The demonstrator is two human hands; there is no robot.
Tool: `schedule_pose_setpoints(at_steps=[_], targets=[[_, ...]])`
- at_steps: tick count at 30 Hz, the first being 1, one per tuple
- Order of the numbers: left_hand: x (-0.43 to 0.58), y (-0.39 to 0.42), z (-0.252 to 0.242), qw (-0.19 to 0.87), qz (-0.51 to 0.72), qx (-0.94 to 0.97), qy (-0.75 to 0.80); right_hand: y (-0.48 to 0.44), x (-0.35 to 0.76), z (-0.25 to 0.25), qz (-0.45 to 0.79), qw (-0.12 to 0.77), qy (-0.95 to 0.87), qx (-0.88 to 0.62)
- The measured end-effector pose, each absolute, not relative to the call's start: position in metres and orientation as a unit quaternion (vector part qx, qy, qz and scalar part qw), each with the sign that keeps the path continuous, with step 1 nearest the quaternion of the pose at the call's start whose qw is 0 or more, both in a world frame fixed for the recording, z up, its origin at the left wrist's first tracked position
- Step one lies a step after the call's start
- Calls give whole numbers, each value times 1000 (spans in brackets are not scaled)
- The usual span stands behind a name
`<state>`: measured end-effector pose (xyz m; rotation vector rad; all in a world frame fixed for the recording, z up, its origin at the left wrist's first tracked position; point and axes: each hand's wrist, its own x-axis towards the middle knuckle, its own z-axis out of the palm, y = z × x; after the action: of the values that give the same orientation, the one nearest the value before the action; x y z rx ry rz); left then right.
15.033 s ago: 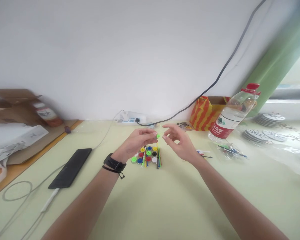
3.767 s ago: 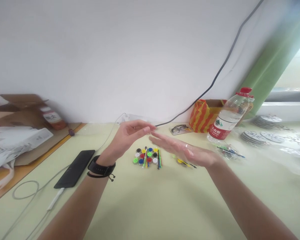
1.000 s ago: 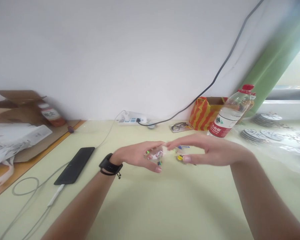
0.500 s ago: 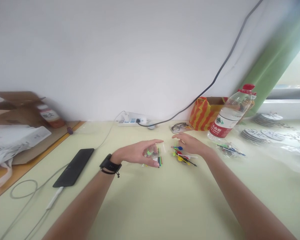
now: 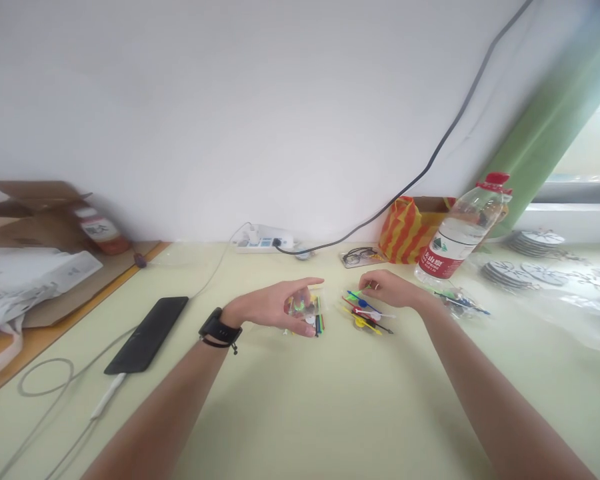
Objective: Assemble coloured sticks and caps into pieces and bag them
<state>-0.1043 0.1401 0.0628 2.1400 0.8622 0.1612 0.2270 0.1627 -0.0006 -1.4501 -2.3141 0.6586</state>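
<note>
My left hand (image 5: 267, 308), with a black watch on its wrist, hovers low over a set of small coloured discs and thin sticks (image 5: 319, 321) on the pale green table (image 5: 330, 400). Its fingers curl round what looks like a small clear bag (image 5: 301, 308) with coloured bits in it. My right hand (image 5: 390, 291) rests further right, fingers bent down onto a loose pile of coloured pins and pieces (image 5: 366, 317). What its fingertips pinch is hidden.
A water bottle (image 5: 455, 240) leans at the right, with a packet of coloured pieces (image 5: 461, 301) in front of it. Also there: stacks of round discs (image 5: 510, 272), a striped bag (image 5: 405, 230), glasses (image 5: 359, 255), a power strip (image 5: 263, 241). A phone (image 5: 147, 333) on a cable and cardboard boxes (image 5: 35, 213) lie left.
A second ago both hands met over the middle, holding the clear bag together. My right hand has let go and moved right, down onto the loose pile. My left hand stays put.
</note>
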Motion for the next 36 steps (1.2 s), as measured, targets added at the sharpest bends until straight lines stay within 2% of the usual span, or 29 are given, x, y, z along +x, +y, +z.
schedule_pose_setpoints(at_steps=[10,14,18,21,25,29,36], targets=[[-106,140,63,440,71,831,331,165,237,22,178,302,-754,-555],[-106,139,63,449,79,831,319,152,225,40,221,415,-717,-515],[-107,140,60,466,112,828,290,132,211,64,265,485,-693,-463],[-105,141,58,517,128,803,268,120,199,77,270,488,-706,-437],[-101,139,58,567,135,770,260,111,183,83,247,446,-753,-416],[-96,137,58,591,137,758,240,106,172,83,204,409,-785,-418],[-96,141,52,598,163,750,232,102,171,87,189,403,-791,-420]])
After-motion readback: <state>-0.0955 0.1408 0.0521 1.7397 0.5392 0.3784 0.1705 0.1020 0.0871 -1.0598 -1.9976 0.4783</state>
